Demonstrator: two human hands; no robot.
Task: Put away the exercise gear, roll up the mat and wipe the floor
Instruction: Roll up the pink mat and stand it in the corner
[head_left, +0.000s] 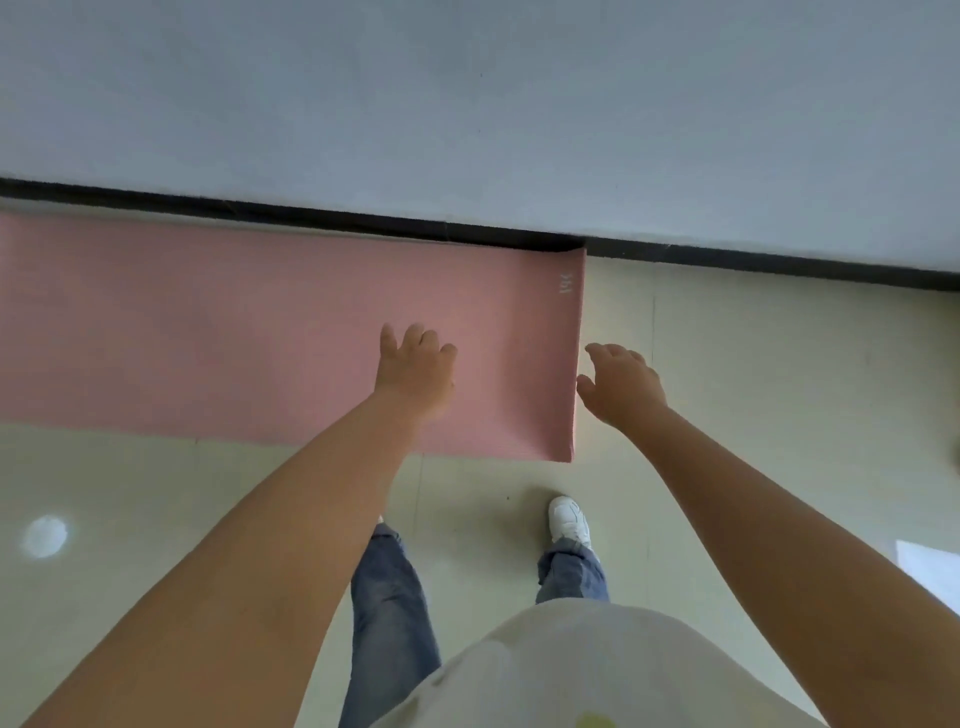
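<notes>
A pink exercise mat (234, 332) lies flat and unrolled on the pale tiled floor, running from the left edge of the view to its short right end near the middle. My left hand (415, 371) hovers over the mat close to that end, fingers loosely spread and holding nothing. My right hand (621, 384) reaches toward the mat's right edge from the floor side, fingers apart and empty; I cannot tell whether it touches the edge.
A white wall (467, 104) with a black skirting strip (727, 257) runs along the mat's far side. My legs in jeans and a white shoe (570, 519) stand on the floor tiles (779, 389) just in front of the mat. A white object (930, 566) shows at the right edge.
</notes>
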